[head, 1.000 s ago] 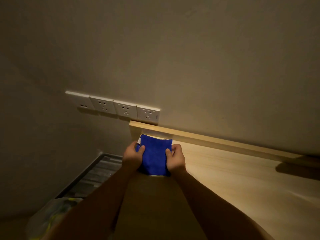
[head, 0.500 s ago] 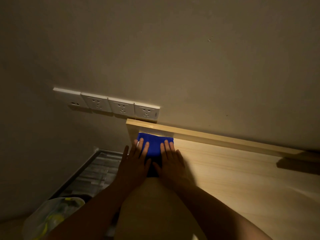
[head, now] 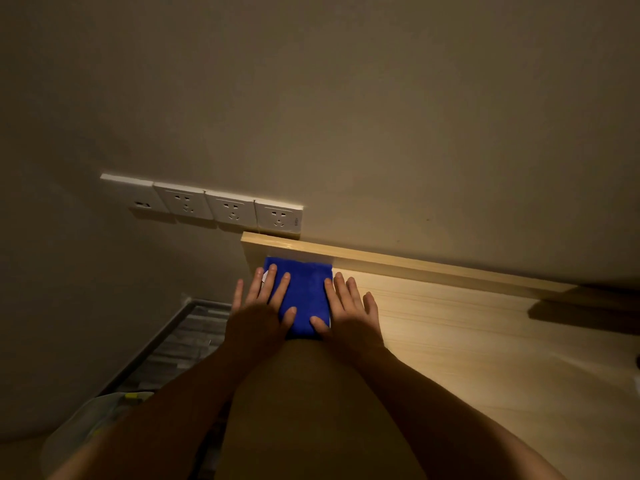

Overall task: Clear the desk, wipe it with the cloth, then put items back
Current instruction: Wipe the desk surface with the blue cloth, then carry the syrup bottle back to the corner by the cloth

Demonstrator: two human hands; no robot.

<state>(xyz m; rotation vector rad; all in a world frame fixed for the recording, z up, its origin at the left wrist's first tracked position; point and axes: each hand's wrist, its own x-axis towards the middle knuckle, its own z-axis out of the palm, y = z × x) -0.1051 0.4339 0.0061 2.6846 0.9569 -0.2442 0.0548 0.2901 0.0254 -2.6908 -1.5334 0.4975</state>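
A folded blue cloth (head: 304,296) lies flat on the light wooden desk (head: 467,341), in its far left corner against the raised back rail. My left hand (head: 261,310) rests flat on the cloth's left edge with fingers spread. My right hand (head: 346,313) lies flat on the cloth's right edge, fingers spread too. Both palms press down; neither hand grips the cloth. A bit of white shows under the cloth's left corner.
The desk's back rail (head: 415,265) runs along the wall. A row of white wall sockets (head: 207,206) sits just above the desk's left end. Left of the desk, lower down, are a dark framed surface (head: 166,351) and a clear plastic bag (head: 86,420).
One second ago both hands pinched the cloth by its sides above the desk. Since then they laid it down, opened flat on it, and spread slightly apart.
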